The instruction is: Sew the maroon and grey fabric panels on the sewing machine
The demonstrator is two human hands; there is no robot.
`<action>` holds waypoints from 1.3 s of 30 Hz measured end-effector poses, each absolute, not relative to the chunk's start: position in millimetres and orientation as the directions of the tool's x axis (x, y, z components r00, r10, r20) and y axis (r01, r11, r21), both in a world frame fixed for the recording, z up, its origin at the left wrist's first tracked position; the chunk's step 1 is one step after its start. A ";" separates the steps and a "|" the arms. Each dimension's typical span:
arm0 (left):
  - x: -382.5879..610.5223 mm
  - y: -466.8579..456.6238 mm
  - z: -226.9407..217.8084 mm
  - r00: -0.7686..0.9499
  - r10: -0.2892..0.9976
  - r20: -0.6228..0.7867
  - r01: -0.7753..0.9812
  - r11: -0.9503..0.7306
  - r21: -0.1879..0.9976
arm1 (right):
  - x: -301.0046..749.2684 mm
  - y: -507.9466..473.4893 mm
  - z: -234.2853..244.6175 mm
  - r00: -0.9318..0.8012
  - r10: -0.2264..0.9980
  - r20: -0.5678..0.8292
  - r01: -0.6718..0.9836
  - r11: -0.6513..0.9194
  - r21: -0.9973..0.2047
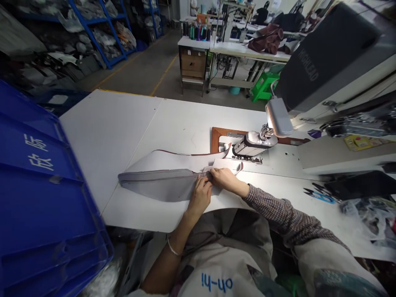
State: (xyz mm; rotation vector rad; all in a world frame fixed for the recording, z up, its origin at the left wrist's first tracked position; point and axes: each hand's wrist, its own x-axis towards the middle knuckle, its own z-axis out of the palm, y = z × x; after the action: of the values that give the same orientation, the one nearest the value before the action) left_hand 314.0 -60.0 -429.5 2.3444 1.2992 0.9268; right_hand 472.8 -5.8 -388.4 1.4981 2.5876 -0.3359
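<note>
A long grey sewn fabric piece [161, 185] lies across the white table, with a dark seam or zipper-like line running along it. My left hand [201, 194] is bent over its right end, fingertips pressed onto the fabric. Close beside it, my right hand [225, 179] pinches the same end near the seam. A paler panel with a dark reddish edge [192, 154] spreads behind the grey piece, and its curled tip reaches toward the sewing machine's arm [255, 142]. What exactly lies between the fingertips is partly hidden.
A lamp [278, 117] shines on the sewing area, under the machine's dark head [331, 53]. Blue-handled snips [323, 196] and a clear plastic bag [368, 218] lie at the right. A blue crate [46, 198] stands close on the left.
</note>
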 end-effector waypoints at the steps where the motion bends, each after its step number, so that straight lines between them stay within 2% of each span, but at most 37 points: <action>1: 313.9 -59.9 -430.1 0.380 0.837 0.393 0.640 -0.545 0.543 | 478.1 -7.1 -390.4 -0.485 0.851 -0.201 0.874 0.462 -0.152; 5: 314.0 -59.5 -431.5 0.375 0.831 0.410 0.619 -0.554 0.556 | 495.6 -20.5 -396.1 -0.443 0.896 -0.043 0.864 0.413 -0.288; 7: 314.1 -59.4 -431.8 0.374 0.830 0.413 0.618 -0.555 0.557 | 496.6 -25.4 -398.4 -0.470 0.883 0.012 0.848 0.455 -0.271; 11: 314.2 -59.3 -431.9 0.372 0.835 0.407 0.626 -0.549 0.554 | 492.1 -24.7 -405.6 -0.549 0.835 0.034 0.817 0.545 -0.189; 16: 314.5 -59.2 -431.1 0.366 0.832 0.416 0.615 -0.552 0.564 | 502.8 -24.4 -410.6 -0.405 0.907 0.114 0.785 0.409 -0.466; 17: 314.7 -59.1 -431.0 0.365 0.831 0.419 0.613 -0.553 0.564 | 504.4 -25.6 -410.6 -0.403 0.905 0.136 0.770 0.416 -0.484; 18: 314.9 -59.1 -431.0 0.365 0.831 0.421 0.614 -0.554 0.562 | 504.7 -26.7 -410.8 -0.422 0.893 0.155 0.768 0.443 -0.463; 22: 315.1 -59.0 -431.2 0.368 0.831 0.418 0.628 -0.553 0.547 | 496.6 -27.1 -415.4 -0.529 0.836 0.143 0.804 0.548 -0.229; 23: 315.0 -59.0 -431.0 0.370 0.831 0.416 0.631 -0.553 0.544 | 494.9 -26.3 -417.2 -0.527 0.838 0.137 0.809 0.545 -0.219; 24: 314.9 -59.0 -430.8 0.372 0.830 0.415 0.631 -0.554 0.543 | 494.4 -25.6 -418.7 -0.509 0.849 0.140 0.811 0.528 -0.252; 28: 315.1 -59.1 -429.3 0.370 0.827 0.422 0.627 -0.558 0.544 | 502.0 -26.2 -418.5 -0.372 0.909 0.185 0.735 0.411 -0.539; 29: 315.2 -59.2 -429.1 0.369 0.827 0.423 0.627 -0.558 0.544 | 503.8 -27.1 -416.9 -0.369 0.909 0.193 0.716 0.410 -0.565; 30: 315.3 -59.2 -428.9 0.369 0.828 0.423 0.629 -0.557 0.542 | 504.6 -27.9 -415.2 -0.386 0.902 0.194 0.714 0.425 -0.556; 34: 315.5 -59.3 -429.0 0.369 0.830 0.418 0.642 -0.552 0.531 | 498.3 -27.2 -411.4 -0.489 0.864 0.118 0.779 0.493 -0.388; 35: 315.5 -59.3 -428.9 0.369 0.831 0.416 0.643 -0.552 0.532 | 496.5 -26.4 -411.5 -0.484 0.868 0.107 0.786 0.485 -0.383; 37: 315.4 -59.4 -428.6 0.371 0.832 0.412 0.641 -0.550 0.536 | 495.7 -26.1 -411.3 -0.448 0.885 0.130 0.760 0.453 -0.465; 39: 315.4 -59.5 -428.5 0.375 0.831 0.412 0.639 -0.553 0.535 | 498.9 -29.0 -409.6 -0.386 0.904 0.184 0.683 0.414 -0.602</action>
State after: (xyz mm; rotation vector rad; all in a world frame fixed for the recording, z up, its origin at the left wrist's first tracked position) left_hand 315.4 -59.5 -428.5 2.3525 1.2964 0.9566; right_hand 498.9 -29.0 -409.6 1.8625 3.0242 -0.8327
